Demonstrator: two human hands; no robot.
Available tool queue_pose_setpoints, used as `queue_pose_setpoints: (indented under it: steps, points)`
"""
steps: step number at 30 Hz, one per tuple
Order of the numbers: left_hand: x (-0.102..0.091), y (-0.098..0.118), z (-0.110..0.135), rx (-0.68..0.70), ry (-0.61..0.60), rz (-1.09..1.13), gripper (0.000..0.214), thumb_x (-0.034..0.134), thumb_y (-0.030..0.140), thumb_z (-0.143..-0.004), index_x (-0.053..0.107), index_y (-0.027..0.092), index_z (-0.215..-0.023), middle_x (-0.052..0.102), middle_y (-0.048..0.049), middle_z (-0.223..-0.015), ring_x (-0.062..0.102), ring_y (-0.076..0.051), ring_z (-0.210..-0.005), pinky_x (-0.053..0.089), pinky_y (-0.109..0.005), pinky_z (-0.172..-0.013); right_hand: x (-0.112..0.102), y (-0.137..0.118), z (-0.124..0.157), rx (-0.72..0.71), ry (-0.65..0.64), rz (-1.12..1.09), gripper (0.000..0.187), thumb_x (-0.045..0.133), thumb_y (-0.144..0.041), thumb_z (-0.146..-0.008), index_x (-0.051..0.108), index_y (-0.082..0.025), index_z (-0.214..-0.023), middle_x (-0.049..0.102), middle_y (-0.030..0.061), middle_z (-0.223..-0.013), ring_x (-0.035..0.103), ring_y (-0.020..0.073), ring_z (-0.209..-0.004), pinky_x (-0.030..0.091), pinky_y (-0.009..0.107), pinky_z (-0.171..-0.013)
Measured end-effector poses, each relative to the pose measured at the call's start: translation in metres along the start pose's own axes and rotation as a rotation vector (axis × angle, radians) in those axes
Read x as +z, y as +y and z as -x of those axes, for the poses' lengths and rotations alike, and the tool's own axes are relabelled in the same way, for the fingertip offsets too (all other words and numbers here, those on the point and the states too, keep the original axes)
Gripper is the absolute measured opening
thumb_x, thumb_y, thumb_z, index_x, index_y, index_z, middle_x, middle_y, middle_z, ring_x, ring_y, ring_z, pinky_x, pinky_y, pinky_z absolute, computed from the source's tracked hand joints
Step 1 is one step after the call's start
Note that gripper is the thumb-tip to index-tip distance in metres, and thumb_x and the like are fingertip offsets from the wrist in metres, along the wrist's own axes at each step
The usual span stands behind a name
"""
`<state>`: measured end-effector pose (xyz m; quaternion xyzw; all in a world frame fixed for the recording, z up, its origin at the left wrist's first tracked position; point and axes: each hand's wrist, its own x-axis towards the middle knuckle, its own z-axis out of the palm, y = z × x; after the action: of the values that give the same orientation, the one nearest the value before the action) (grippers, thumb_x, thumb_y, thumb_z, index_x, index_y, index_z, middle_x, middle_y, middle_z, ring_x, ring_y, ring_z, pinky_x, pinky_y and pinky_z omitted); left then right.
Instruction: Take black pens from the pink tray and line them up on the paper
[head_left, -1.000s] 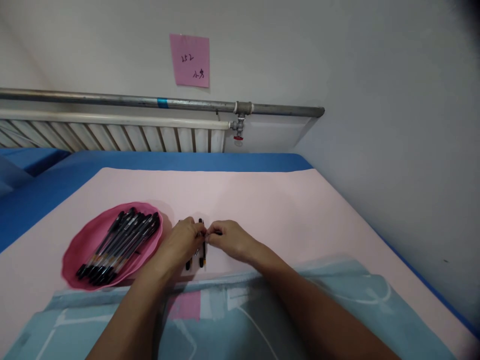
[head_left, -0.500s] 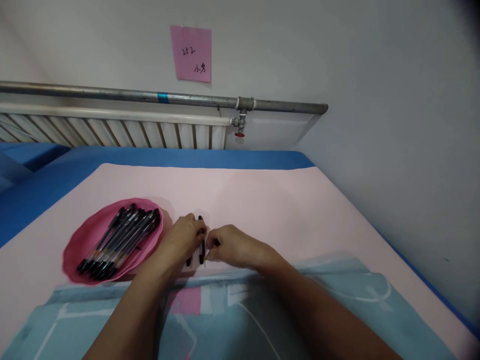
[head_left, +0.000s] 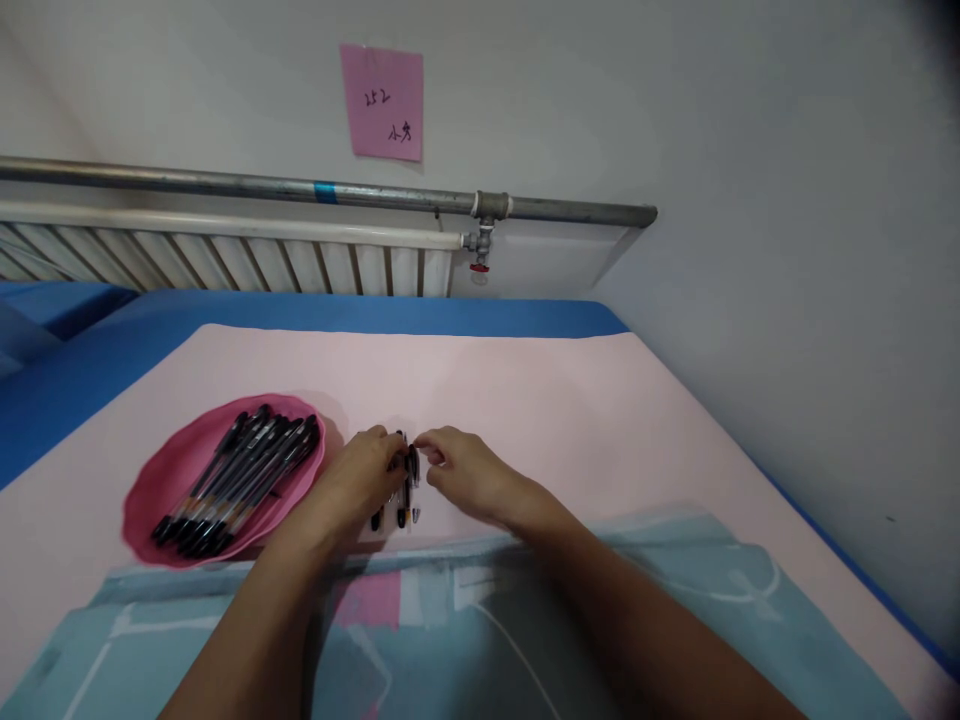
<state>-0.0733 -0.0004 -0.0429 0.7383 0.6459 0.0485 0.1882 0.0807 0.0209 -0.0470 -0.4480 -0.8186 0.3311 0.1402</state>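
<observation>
My left hand (head_left: pixel 367 470) is curled over a black pen (head_left: pixel 405 500) lying upright to my view on the pink table, its fingertips around the upper part. A black pen cap (head_left: pixel 414 462) lies along the pen's right side, close to those fingertips. Below the cap sits a small clear and dark pen piece (head_left: pixel 416 515). Another pen's black end (head_left: pixel 376 520) shows under my left hand; the rest is covered. Just right of the cap is my right hand (head_left: pixel 466 472), thumb and forefinger apart, the forefinger tip at the cap's top.
On the left, a pink scalloped tray (head_left: pixel 142 500) holds several black-capped pens (head_left: pixel 240 480). A blue patterned cloth (head_left: pixel 187 640) covers the near edge. Behind the pink tabletop (head_left: pixel 540 400) stand a radiator (head_left: pixel 300 260) and pipe (head_left: pixel 240 188); a wall rises at right.
My right hand has moved up from the pen's lower end, and its fingers have parted. The cap and small piece now show beside the pen. My left hand has barely moved.
</observation>
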Motion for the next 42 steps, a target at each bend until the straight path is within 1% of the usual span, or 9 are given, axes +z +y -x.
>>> queue_pose_setpoints:
  steps: [6, 10, 13, 16, 19, 30, 33, 38, 42]
  points:
    - [0.0, -0.003, 0.0, 0.013, 0.028, 0.039, 0.02, 0.047, 0.018, -0.074, 0.064, 0.019, -0.084, 0.06, -0.0048, -0.083, 0.058, -0.015, -0.074, 0.041, -0.023, -0.064, 0.005, 0.005, -0.003, -0.046, -0.013, -0.025, 0.024, 0.05, -0.005, -0.07, 0.063, -0.015, -0.087, 0.06, 0.0042, -0.082, 0.051, 0.013, -0.071, 0.037, 0.023, -0.065]
    - [-0.008, -0.006, 0.002, -0.009, 0.11, 0.065, 0.024, 0.044, 0.022, -0.078, 0.063, 0.018, -0.09, 0.064, -0.0055, -0.087, 0.058, -0.016, -0.079, 0.041, -0.024, -0.069, 0.007, 0.006, -0.004, -0.028, 0.013, -0.042, 0.022, 0.049, -0.005, -0.071, 0.063, -0.016, -0.083, 0.062, 0.0039, -0.081, 0.052, 0.013, -0.072, 0.037, 0.022, -0.063]
    - [-0.021, -0.012, 0.008, -0.101, 0.237, 0.098, 0.028, 0.041, 0.029, -0.079, 0.061, 0.018, -0.095, 0.066, -0.0052, -0.088, 0.06, -0.018, -0.081, 0.042, -0.026, -0.07, 0.007, 0.007, -0.004, -0.002, 0.026, -0.061, 0.022, 0.047, -0.005, -0.071, 0.062, -0.017, -0.082, 0.062, 0.0027, -0.079, 0.052, 0.0127, -0.071, 0.036, 0.022, -0.062]
    - [-0.034, -0.022, 0.015, -0.253, 0.384, 0.133, 0.028, 0.041, 0.033, -0.079, 0.062, 0.021, -0.093, 0.069, -0.0029, -0.085, 0.061, -0.018, -0.077, 0.042, -0.026, -0.068, 0.007, 0.007, -0.004, 0.028, 0.035, -0.078, 0.021, 0.047, -0.006, -0.071, 0.062, -0.017, -0.081, 0.062, 0.0016, -0.077, 0.052, 0.0121, -0.068, 0.035, 0.022, -0.06]
    - [-0.043, -0.032, 0.02, -0.373, 0.453, 0.134, 0.029, 0.041, 0.037, -0.078, 0.063, 0.023, -0.092, 0.069, -0.0023, -0.082, 0.061, -0.019, -0.075, 0.042, -0.027, -0.066, 0.008, 0.007, -0.004, 0.063, 0.043, -0.102, 0.017, 0.05, -0.009, -0.072, 0.062, -0.018, -0.081, 0.061, 0.0014, -0.076, 0.051, 0.0118, -0.067, 0.035, 0.022, -0.058]
    - [-0.045, -0.049, 0.026, -0.43, 0.492, 0.194, 0.032, 0.043, 0.044, -0.077, 0.062, 0.023, -0.092, 0.068, -0.0044, -0.085, 0.061, -0.021, -0.075, 0.043, -0.03, -0.062, 0.01, 0.006, -0.005, 0.078, 0.027, -0.138, 0.018, 0.051, -0.009, -0.073, 0.061, -0.019, -0.084, 0.061, 0.0023, -0.081, 0.052, 0.0121, -0.067, 0.037, 0.023, -0.058]
    - [-0.048, -0.055, 0.03, -0.504, 0.516, 0.182, 0.03, 0.044, 0.042, -0.076, 0.063, 0.023, -0.089, 0.067, -0.004, -0.081, 0.059, -0.021, -0.073, 0.042, -0.03, -0.061, 0.009, 0.008, -0.005, 0.081, 0.04, -0.13, 0.018, 0.051, -0.009, -0.072, 0.061, -0.02, -0.083, 0.061, 0.0027, -0.084, 0.052, 0.013, -0.071, 0.038, 0.023, -0.059]
    - [-0.056, -0.059, 0.035, -0.623, 0.461, 0.152, 0.028, 0.044, 0.04, -0.077, 0.061, 0.022, -0.09, 0.063, -0.0033, -0.076, 0.056, -0.02, -0.071, 0.039, -0.029, -0.062, 0.01, 0.01, -0.006, 0.076, 0.048, -0.125, 0.02, 0.048, -0.007, -0.072, 0.06, -0.02, -0.083, 0.061, 0.0029, -0.087, 0.053, 0.0132, -0.073, 0.038, 0.023, -0.06]
    - [-0.057, -0.059, 0.035, -0.626, 0.444, 0.137, 0.029, 0.042, 0.041, -0.078, 0.061, 0.022, -0.09, 0.063, -0.0038, -0.076, 0.055, -0.019, -0.071, 0.039, -0.029, -0.063, 0.011, 0.01, -0.006, 0.082, 0.035, -0.135, 0.018, 0.048, -0.009, -0.074, 0.06, -0.019, -0.083, 0.062, 0.0034, -0.088, 0.053, 0.013, -0.071, 0.037, 0.024, -0.059]
